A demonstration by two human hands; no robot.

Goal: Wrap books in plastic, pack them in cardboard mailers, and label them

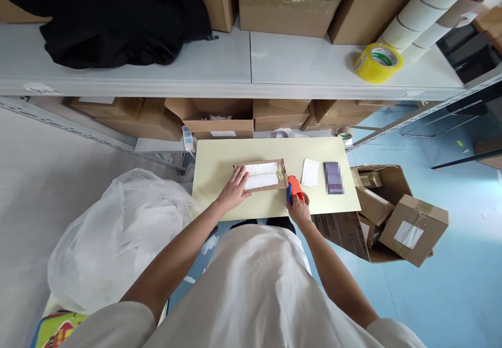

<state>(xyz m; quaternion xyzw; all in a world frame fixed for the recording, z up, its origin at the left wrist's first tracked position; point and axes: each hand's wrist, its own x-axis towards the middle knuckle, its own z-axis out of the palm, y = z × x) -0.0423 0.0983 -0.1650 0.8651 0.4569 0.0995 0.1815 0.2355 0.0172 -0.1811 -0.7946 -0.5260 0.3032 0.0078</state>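
Observation:
A small flat cardboard box [281,176] lies on the pale yellow table [212,152], with white paper strips along its top and clear tape at its right end. My left hand [234,190] rests flat on the box's left end, fingers stretched out. Wrapped around an orange and blue tape dispenser [295,186] is my right hand [299,210]; the dispenser's front is close to the box's right end, and I cannot tell whether they touch. Part of a brown tape roll [306,198] shows beside my right fingers. A white card [310,172] and a dark purple item [333,178] lie farther right.
A large carton [400,181] holding several taped boxes stands on the floor at right. At left bulges a translucent plastic bag [121,238]. Behind the table, a grey shelf [219,66] bears boxes, black cloth [129,19] and a yellow tape roll [378,63].

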